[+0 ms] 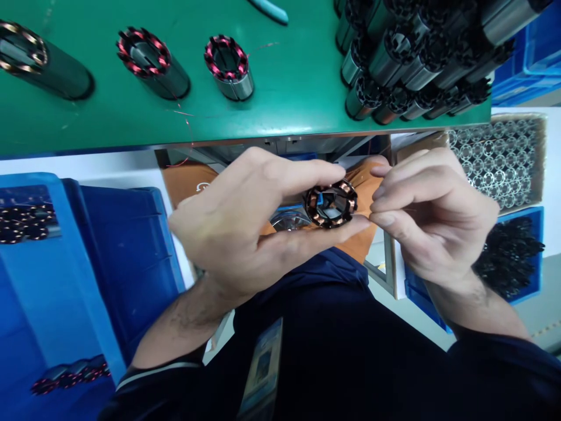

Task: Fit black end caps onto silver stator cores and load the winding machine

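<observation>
My left hand grips a ring-shaped stator between thumb and fingers, its open end with copper windings facing up. Just right of it, my right hand is closed in a pinch of thumb and index finger; whatever lies between the fingertips is too small to make out. Both hands are in front of the green table's edge, above my lap. On the green table stand a stator with red windings, another red-wound one and a longer one with copper windings.
Many dark stators are stacked at the table's right. A carton of metal rings and a blue bin of black parts lie at right. Blue crates with wound stators are at left. A light-blue handle shows at top.
</observation>
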`<move>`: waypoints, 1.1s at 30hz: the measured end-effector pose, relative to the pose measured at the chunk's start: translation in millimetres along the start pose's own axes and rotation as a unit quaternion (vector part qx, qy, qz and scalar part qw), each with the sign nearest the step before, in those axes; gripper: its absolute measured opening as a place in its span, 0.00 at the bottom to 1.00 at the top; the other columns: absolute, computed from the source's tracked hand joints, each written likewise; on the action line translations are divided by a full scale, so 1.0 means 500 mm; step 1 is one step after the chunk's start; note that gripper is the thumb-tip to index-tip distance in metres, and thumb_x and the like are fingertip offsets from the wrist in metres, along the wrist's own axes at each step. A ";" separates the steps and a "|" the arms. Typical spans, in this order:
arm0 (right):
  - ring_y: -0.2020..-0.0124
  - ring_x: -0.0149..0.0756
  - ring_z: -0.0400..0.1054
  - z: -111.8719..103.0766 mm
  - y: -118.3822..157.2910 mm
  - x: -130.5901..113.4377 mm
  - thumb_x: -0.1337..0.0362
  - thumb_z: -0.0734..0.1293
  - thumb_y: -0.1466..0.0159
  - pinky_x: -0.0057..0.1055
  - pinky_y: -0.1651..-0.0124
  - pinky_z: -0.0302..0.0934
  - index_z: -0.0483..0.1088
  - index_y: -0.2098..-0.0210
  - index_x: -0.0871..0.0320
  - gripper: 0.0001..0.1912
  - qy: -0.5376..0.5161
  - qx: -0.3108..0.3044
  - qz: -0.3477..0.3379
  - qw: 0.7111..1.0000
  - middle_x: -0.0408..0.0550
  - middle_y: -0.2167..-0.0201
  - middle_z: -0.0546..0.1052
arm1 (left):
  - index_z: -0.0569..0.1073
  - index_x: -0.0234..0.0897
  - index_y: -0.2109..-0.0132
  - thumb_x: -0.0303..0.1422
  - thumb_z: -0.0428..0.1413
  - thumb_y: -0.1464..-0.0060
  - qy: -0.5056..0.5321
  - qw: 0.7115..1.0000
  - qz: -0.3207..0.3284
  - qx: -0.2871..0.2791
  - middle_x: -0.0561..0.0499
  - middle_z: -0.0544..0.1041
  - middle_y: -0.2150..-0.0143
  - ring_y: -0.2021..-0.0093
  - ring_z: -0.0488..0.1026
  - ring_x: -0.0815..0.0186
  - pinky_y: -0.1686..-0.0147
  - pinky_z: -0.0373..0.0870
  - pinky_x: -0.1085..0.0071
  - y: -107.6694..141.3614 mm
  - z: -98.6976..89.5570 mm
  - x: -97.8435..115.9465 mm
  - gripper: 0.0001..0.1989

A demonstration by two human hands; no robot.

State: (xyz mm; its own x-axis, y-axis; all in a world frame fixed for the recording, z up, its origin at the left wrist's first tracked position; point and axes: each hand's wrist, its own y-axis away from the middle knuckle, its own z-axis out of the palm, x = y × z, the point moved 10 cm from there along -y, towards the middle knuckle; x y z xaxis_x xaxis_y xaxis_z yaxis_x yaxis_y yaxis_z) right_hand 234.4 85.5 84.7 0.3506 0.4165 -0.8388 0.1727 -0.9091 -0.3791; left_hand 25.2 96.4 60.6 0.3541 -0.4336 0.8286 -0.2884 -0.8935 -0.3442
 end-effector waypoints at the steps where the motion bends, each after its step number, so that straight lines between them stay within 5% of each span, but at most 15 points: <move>1: 0.54 0.50 0.85 -0.003 -0.002 0.001 0.60 0.86 0.24 0.55 0.41 0.83 0.92 0.51 0.43 0.04 -0.002 0.003 0.009 1.000 0.48 0.57 0.90 | 0.87 0.43 0.36 0.56 0.69 0.16 -0.010 0.999 0.016 0.028 0.52 0.94 0.42 0.47 0.90 0.62 0.43 0.89 0.61 -0.001 -0.005 0.010 0.22; 4: 0.53 0.52 0.85 -0.004 -0.002 0.008 0.54 0.84 0.22 0.57 0.38 0.83 0.91 0.52 0.40 0.02 -0.022 0.023 0.055 0.998 0.50 0.56 0.88 | 0.79 0.42 0.35 0.35 0.72 0.19 -0.014 0.993 0.096 0.062 0.51 0.89 0.42 0.41 0.86 0.62 0.36 0.88 0.63 -0.006 0.004 0.042 0.14; 6: 0.54 0.49 0.85 0.010 0.006 0.027 0.52 0.84 0.20 0.53 0.39 0.85 0.91 0.54 0.41 0.05 -0.051 0.034 0.117 0.991 0.48 0.57 0.87 | 0.76 0.41 0.36 0.31 0.69 0.19 -0.019 0.991 0.115 0.058 0.47 0.86 0.42 0.37 0.84 0.58 0.32 0.86 0.59 -0.010 0.019 0.042 0.13; 12: 0.49 0.42 0.90 0.100 0.076 0.105 0.50 0.90 0.26 0.44 0.41 0.89 0.93 0.43 0.38 0.14 -0.255 0.066 0.268 0.927 0.41 0.50 0.93 | 0.76 0.45 0.38 0.38 0.56 0.12 -0.075 0.982 0.129 0.118 0.46 0.83 0.47 0.43 0.83 0.56 0.38 0.86 0.56 0.004 0.029 0.024 0.07; 15: 0.44 0.40 0.90 0.128 0.102 0.126 0.50 0.91 0.28 0.44 0.34 0.89 0.95 0.45 0.34 0.13 -0.298 0.100 0.292 0.903 0.39 0.45 0.95 | 0.77 0.47 0.38 0.40 0.60 0.14 -0.099 0.979 0.112 0.136 0.44 0.83 0.46 0.45 0.82 0.51 0.40 0.84 0.50 0.012 0.037 0.010 0.06; 19: 0.45 0.38 0.90 0.137 0.119 0.139 0.49 0.92 0.29 0.40 0.34 0.88 0.96 0.50 0.33 0.10 -0.312 0.140 0.317 0.885 0.38 0.47 0.95 | 0.77 0.50 0.38 0.34 0.65 0.19 -0.132 0.979 0.111 0.112 0.44 0.85 0.45 0.46 0.83 0.48 0.44 0.84 0.47 0.020 0.052 0.001 0.09; 23: 0.54 0.36 0.87 0.140 0.125 0.146 0.50 0.89 0.26 0.36 0.46 0.87 0.95 0.52 0.40 0.07 -0.294 0.114 0.342 0.885 0.40 0.54 0.93 | 0.77 0.51 0.40 0.37 0.66 0.20 -0.153 0.980 0.112 0.060 0.44 0.85 0.44 0.46 0.83 0.48 0.47 0.86 0.47 0.028 0.071 -0.009 0.08; 27: 0.54 0.39 0.84 0.109 0.090 0.121 0.47 0.85 0.22 0.40 0.47 0.85 0.89 0.55 0.45 0.12 -0.192 0.072 0.250 0.946 0.45 0.55 0.88 | 0.80 0.49 0.40 0.37 0.62 0.19 -0.129 0.982 0.113 0.084 0.44 0.83 0.47 0.47 0.83 0.51 0.50 0.86 0.53 0.035 0.057 -0.005 0.06; 30: 0.41 0.48 0.85 0.071 0.046 0.082 0.48 0.83 0.21 0.52 0.35 0.86 0.88 0.55 0.45 0.11 -0.074 0.010 0.157 0.985 0.51 0.46 0.87 | 0.85 0.43 0.41 0.35 0.66 0.23 -0.069 0.986 0.127 0.083 0.44 0.82 0.50 0.48 0.83 0.55 0.49 0.87 0.59 0.031 0.032 0.014 0.08; 33: 0.24 0.56 0.81 0.044 0.005 0.031 0.58 0.83 0.22 0.62 0.20 0.79 0.89 0.50 0.42 0.04 0.029 -0.109 0.066 0.991 0.48 0.30 0.86 | 0.86 0.44 0.41 0.35 0.67 0.21 0.087 0.995 0.012 -0.051 0.45 0.87 0.48 0.48 0.87 0.56 0.47 0.90 0.60 0.009 0.054 -0.030 0.08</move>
State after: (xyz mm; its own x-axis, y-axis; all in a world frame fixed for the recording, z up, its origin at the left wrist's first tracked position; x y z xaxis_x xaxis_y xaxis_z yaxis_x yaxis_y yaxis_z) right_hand 220.0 89.7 61.9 0.4354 0.2995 -0.8489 0.3149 -0.9341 -0.1680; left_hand 42.6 95.6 34.3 0.1898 -0.4208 0.8871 -0.3867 -0.8625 -0.3264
